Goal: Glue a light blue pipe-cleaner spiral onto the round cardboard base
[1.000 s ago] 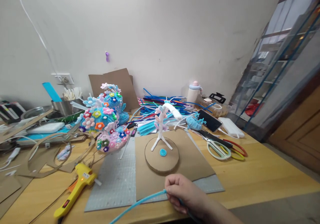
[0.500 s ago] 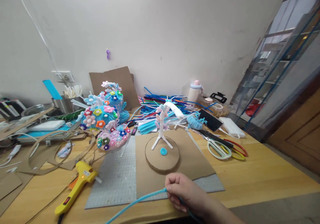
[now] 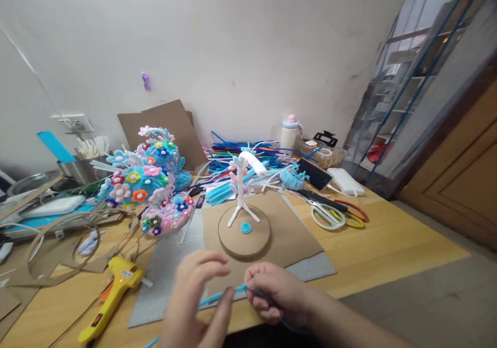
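My right hand (image 3: 274, 296) is closed in a pinch on a light blue pipe cleaner (image 3: 217, 297) near the table's front edge. My left hand (image 3: 198, 301) has come up beside it, blurred, with its thumb and fingers touching the same pipe cleaner. Just beyond my hands a round cardboard disc (image 3: 244, 236) lies on a cardboard sheet (image 3: 295, 239), carrying a white pipe-cleaner tree (image 3: 243, 190) and a small blue coil (image 3: 245, 228).
A yellow glue gun (image 3: 111, 299) lies front left on the wooden table (image 3: 388, 249). A flowered blue and pink craft piece (image 3: 151, 182) stands left of the tree. A pile of coloured pipe cleaners (image 3: 248, 156), scissors (image 3: 330, 213) and a phone (image 3: 314, 174) lie behind.
My left hand has come into view and reached the pipe cleaner. The view has swung to the right, so everything sits further left in the picture.
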### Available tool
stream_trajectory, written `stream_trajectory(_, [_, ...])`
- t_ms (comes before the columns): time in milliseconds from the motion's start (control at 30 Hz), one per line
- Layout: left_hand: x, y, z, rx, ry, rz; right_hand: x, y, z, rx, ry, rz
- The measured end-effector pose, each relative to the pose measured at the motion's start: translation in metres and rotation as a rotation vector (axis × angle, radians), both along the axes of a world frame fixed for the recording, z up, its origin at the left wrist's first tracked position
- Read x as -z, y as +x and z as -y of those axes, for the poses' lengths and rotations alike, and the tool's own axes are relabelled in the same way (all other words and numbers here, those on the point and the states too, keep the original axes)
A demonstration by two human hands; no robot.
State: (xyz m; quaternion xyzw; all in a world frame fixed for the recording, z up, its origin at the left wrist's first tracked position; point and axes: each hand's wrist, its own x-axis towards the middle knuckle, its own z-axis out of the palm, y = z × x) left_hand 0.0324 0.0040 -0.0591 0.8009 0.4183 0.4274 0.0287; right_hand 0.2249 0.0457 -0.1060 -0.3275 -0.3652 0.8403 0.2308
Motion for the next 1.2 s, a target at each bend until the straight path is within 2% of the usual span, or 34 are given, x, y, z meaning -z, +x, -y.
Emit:
stream_trajectory(100, [0.013,0.008,-0.015,0.117,-0.136,-0.098,-0.007,-0.001,0.005,-0.020,-0.079,-0.007])
stream_trajectory(200, [0.029,0.007,-0.015,0.168,-0.211,-0.152,-0.012,-0.002,0.005,-0.011,-0.167,-0.009])
stream_trajectory(300, [0.038,0.003,-0.012,0.137,-0.146,-0.205,-0.010,-0.001,0.000,-0.075,-0.300,-0.032])
stream_trajectory(400, [0.042,0.000,-0.013,0.127,-0.008,-0.325,-0.006,0.001,-0.008,-0.201,-0.501,-0.093])
stream_trajectory(467, [0.043,-0.001,-0.014,0.136,0.013,-0.398,-0.005,0.002,-0.012,-0.254,-0.589,-0.144])
stream_trajectory(533, [0.044,-0.002,-0.016,0.145,-0.028,-0.451,-0.007,0.001,-0.013,-0.264,-0.614,-0.166])
stream_trajectory(600, [0.044,-0.003,-0.016,0.142,-0.085,-0.477,-0.010,-0.003,-0.010,-0.229,-0.566,-0.120])
stream_trajectory(667, [0.043,-0.002,-0.014,0.120,-0.150,-0.473,-0.012,-0.008,-0.004,-0.145,-0.394,-0.020])
stream_trajectory(733, [0.041,0.000,-0.013,0.094,-0.240,-0.457,-0.009,-0.011,0.002,-0.059,-0.068,0.150])
stream_trajectory(767, [0.040,0.001,-0.013,0.081,-0.294,-0.444,-0.007,-0.011,0.004,-0.029,0.170,0.264])
stream_trajectory(833, [0.036,0.004,-0.014,0.065,-0.420,-0.410,0.000,-0.008,0.007,-0.021,0.802,0.495])
stream_trajectory(900, [0.033,0.005,-0.018,0.082,-0.561,-0.385,0.005,-0.002,0.006,-0.105,1.493,0.644])
stream_trajectory(933, [0.032,0.005,-0.020,0.107,-0.629,-0.380,0.006,0.001,0.005,-0.165,1.758,0.658])
stream_trajectory(967, [0.031,0.005,-0.022,0.137,-0.689,-0.379,0.006,0.004,0.004,-0.218,1.907,0.643])
stream_trajectory(1000, [0.029,0.004,-0.023,0.167,-0.737,-0.380,0.005,0.005,0.003,-0.247,1.917,0.619])
stream_trajectory(1033, [0.028,0.004,-0.024,0.188,-0.770,-0.378,0.003,0.005,0.003,-0.252,1.783,0.604])
stream_trajectory(1067, [0.027,0.003,-0.023,0.196,-0.787,-0.372,0.001,0.005,0.002,-0.247,1.529,0.584])
stream_trajectory(1167, [0.026,0.001,-0.016,0.164,-0.746,-0.343,-0.007,0.000,0.002,-0.234,0.554,0.439])
stream_trajectory(1200, [0.026,0.001,-0.013,0.155,-0.712,-0.340,-0.009,-0.002,0.002,-0.235,0.293,0.362])
